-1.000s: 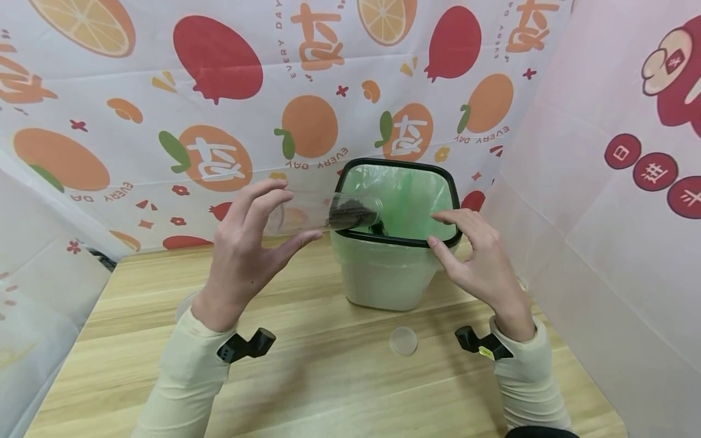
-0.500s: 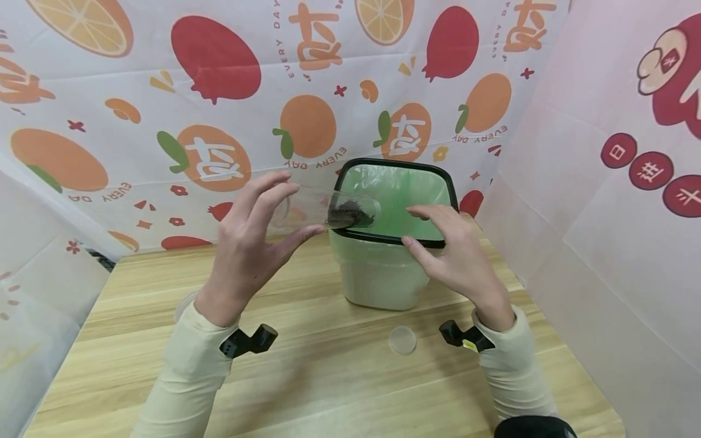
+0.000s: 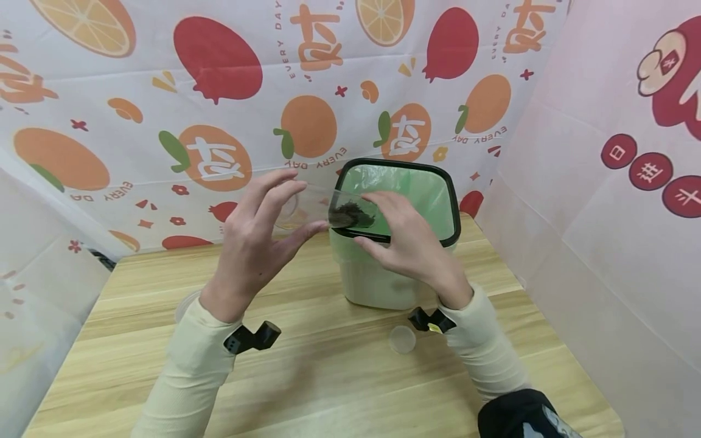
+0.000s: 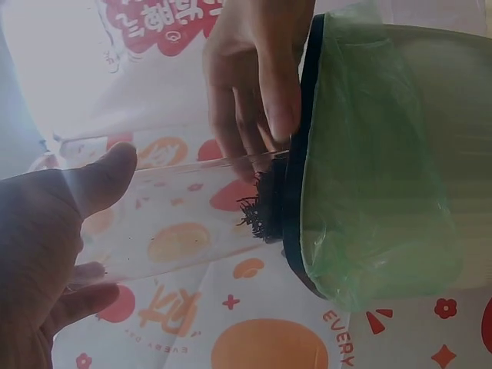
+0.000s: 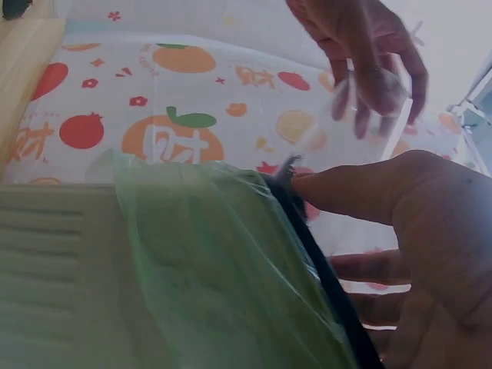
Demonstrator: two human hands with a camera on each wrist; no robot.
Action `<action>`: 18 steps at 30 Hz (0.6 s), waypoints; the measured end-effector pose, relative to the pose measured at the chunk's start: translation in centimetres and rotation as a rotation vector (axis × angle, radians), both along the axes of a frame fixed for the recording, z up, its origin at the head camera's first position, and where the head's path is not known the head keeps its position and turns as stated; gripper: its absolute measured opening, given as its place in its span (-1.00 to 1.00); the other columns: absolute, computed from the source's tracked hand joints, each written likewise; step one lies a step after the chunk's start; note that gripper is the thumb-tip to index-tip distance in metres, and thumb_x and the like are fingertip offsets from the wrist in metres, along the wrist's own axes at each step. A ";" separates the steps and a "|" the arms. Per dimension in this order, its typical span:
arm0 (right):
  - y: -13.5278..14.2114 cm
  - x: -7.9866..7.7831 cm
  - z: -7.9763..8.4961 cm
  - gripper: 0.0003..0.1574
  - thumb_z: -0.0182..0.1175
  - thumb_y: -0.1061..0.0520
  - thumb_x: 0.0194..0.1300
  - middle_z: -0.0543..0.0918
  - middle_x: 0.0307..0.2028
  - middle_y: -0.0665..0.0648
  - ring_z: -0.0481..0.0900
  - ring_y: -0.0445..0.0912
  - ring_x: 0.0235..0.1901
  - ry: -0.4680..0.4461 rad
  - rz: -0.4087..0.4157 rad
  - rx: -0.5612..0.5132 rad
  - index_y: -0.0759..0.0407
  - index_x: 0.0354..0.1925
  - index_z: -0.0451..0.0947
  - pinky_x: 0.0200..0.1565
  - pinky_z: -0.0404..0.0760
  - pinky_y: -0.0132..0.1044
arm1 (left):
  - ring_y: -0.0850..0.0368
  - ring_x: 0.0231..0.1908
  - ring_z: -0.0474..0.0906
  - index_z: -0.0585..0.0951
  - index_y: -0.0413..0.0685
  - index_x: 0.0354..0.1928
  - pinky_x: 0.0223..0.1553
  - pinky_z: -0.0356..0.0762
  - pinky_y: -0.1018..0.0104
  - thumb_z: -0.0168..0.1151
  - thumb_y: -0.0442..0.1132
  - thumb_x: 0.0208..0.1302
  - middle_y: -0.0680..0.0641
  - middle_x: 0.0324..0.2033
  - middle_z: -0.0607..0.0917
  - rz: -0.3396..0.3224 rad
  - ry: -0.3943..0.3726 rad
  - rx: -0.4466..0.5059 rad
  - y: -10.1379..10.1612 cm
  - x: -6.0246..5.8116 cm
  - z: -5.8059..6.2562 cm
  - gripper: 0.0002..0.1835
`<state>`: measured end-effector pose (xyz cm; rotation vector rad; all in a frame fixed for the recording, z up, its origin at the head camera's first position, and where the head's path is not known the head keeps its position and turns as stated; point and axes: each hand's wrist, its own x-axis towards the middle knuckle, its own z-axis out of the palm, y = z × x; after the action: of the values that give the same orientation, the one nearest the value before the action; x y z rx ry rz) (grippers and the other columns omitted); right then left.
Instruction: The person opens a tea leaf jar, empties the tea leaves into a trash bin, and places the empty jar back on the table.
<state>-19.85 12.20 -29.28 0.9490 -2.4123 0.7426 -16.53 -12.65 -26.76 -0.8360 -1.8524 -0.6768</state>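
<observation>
My left hand (image 3: 254, 234) holds a clear plastic jar (image 3: 312, 204) by its base end, thumb below and fingers above. The jar lies tipped on its side, its mouth over the rim of a bin (image 3: 378, 280). Dark shredded leaves (image 3: 353, 214), perhaps tea, are gathered toward the mouth. My right hand (image 3: 413, 240) reaches across the bin's front rim to the mouth end, thumb and fingers spread apart. In the left wrist view its fingers (image 4: 246, 127) pass behind the jar's edge. The right wrist view shows the right thumb (image 5: 346, 192) close to the black rim.
A green bag (image 3: 421, 188) lines the pale bin under its black rim. A round translucent lid (image 3: 402, 339) lies on the wooden table (image 3: 306, 377). Another clear round piece (image 3: 185, 304) is partly hidden behind the left wrist. Fruit-printed cloth (image 3: 219, 140) hangs behind.
My right hand has moved left from the bin's right rim to the jar's mouth. The left hand and jar have shifted slightly right. Leaves hanging from the mouth earlier no longer show there.
</observation>
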 end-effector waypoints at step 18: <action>-2.0 -1.7 0.1 -0.16 0.39 -0.12 0.29 0.49 0.36 0.11 0.42 0.01 0.38 -0.064 0.017 0.003 0.06 0.42 0.37 0.38 0.47 0.03 | -0.17 0.23 0.57 0.55 -0.24 0.13 0.41 0.43 0.37 0.60 -0.16 0.05 -0.30 0.17 0.62 0.004 0.012 0.023 0.0 -0.3 0.0 -0.37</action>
<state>-21.51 10.24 -29.19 0.9613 -2.4642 0.7869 -16.88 -12.66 -26.78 -0.8192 -1.8317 -0.6876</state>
